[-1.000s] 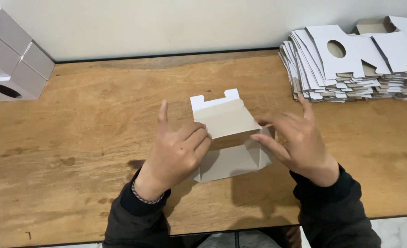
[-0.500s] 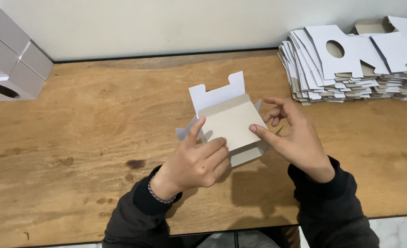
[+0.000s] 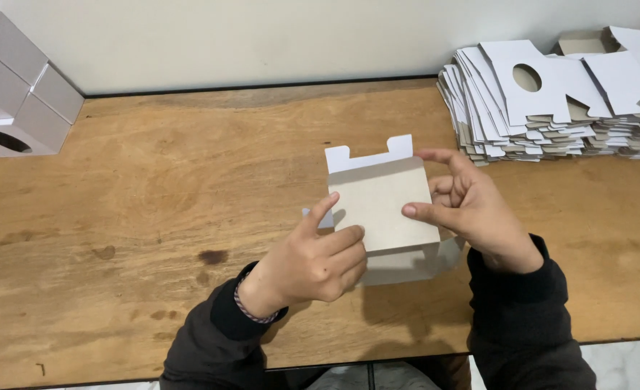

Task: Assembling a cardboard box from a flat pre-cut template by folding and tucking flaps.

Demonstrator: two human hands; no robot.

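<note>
Pinching 1 grey-brown carton blank (image 3: 381, 206) between left hand (image 3: 320, 260) and right hand (image 3: 471, 206), white stack (image 3: 551, 101) beyond.

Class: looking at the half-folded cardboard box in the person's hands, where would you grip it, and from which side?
Probably the two side edges of the half-folded box, one hand from each side, as the left hand and right hand do. Its flat panel faces up and the tabbed flap stands clear at the far edge.

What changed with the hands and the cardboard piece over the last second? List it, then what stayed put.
The cardboard blank turned from tilted to squarer, its tabbed flap now pointing away. The left hand slid from on top to its near-left corner; the right hand now pinches its right edge. The stack of flat blanks, folded boxes and table stayed.
</note>
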